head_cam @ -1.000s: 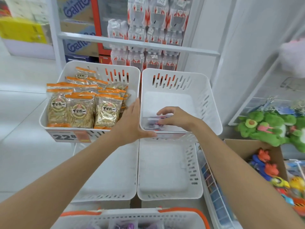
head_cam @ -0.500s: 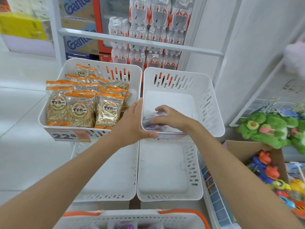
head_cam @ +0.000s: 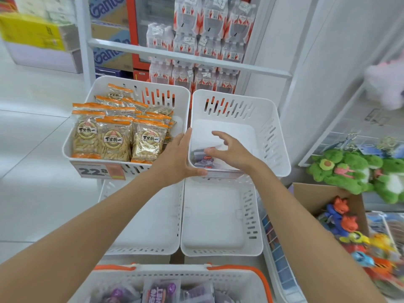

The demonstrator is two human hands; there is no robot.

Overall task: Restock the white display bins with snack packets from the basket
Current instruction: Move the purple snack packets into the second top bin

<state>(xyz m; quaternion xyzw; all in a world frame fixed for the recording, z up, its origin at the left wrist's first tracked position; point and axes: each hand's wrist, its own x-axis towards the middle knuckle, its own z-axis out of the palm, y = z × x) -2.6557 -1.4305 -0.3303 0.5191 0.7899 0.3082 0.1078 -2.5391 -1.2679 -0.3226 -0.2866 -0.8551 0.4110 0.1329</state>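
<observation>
Snack packets (head_cam: pixel 204 159), grey and purple, perhaps two though the count is hard to read under the hand: lying flat in the front left corner of the upper right bin (head_cam: pixel 273 136), white plastic with slotted walls. Right hand (head_cam: pixel 231 150): inside that bin, just over the packets, fingers spread and loosely bent, holding nothing. Left hand (head_cam: pixel 177 158): grips the same bin at its front left corner, thumb along the front rim, fingers laid up the outer side wall. Upper left bin (head_cam: pixel 140 84), directly alongside: stocked with upright seed packets (head_cam: pixel 113 141) topped in orange, price tag (head_cam: pixel 98 171) on its front. Lower left bin (head_cam: pixel 153 215) and lower right bin (head_cam: pixel 253 215): one tier down, side by side. Basket (head_cam: pixel 260 278), white with orange rim, at the near edge: holds purple packets (head_cam: pixel 160 290). Right side: cardboard box (head_cam: pixel 306 193) of small plastic toys, green plush toys (head_cam: pixel 343 169) beyond it. Behind the bins: stacked packs of bottled water (head_cam: pixel 203 47)
</observation>
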